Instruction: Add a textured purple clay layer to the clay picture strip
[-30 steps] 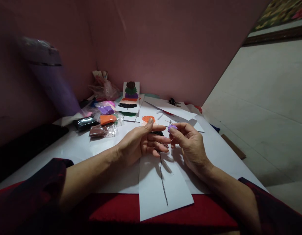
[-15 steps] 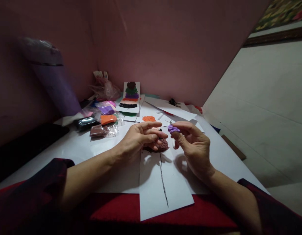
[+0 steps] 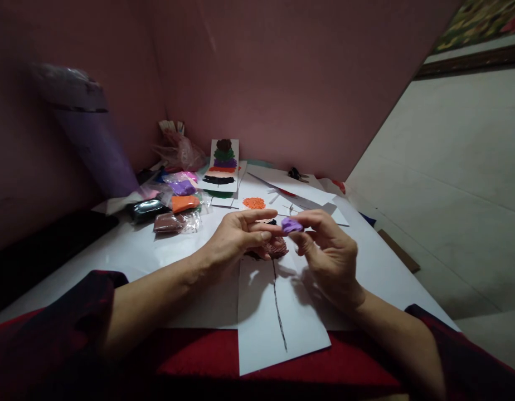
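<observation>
Purple lump (image 3: 291, 225) (creased) is pinched in the right grip (image 3: 333, 256), jutting leftward.

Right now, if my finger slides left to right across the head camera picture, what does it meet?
Tall purple thing → brown packet → left hand → purple lump → right hand → framed picture.

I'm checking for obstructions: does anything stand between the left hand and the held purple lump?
Nothing visible does: the right hand holds the purple lump close beside the left hand; contact there is unclear.
</observation>
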Motion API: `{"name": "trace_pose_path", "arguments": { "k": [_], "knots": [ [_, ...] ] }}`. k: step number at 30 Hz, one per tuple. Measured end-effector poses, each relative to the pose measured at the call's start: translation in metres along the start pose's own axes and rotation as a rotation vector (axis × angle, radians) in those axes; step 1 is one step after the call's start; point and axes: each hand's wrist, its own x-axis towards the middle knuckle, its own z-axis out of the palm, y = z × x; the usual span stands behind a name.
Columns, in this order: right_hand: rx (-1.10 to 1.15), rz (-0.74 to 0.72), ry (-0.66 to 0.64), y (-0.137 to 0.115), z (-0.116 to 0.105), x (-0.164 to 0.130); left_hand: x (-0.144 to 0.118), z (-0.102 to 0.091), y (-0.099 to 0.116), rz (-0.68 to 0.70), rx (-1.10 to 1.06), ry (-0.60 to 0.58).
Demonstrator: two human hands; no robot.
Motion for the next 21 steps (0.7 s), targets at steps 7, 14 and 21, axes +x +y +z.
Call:
{"name": "trace_pose_path", "arguments": {
  "k": [7, 14, 21],
  "knots": [
    [-0.1, -0.118, -0.037, -0.0011, -0.0029, -0.0019, -0.0033, 0.0015, 0.0019, -0.033, -0.069, -0.042],
    [-0.086, -0.113, -0.097, -0.0003, -0.0008, -0.0003, 0.0005, -0.0002, -0.0035, -0.025, -0.052, -0.16],
    [0.209, 0.178, -0.242, 0.0025, 0.0025, 0.0009, -0.0013, 0.0013, 0.0007, 0.03, -0.005, 0.046]
  ]
}}
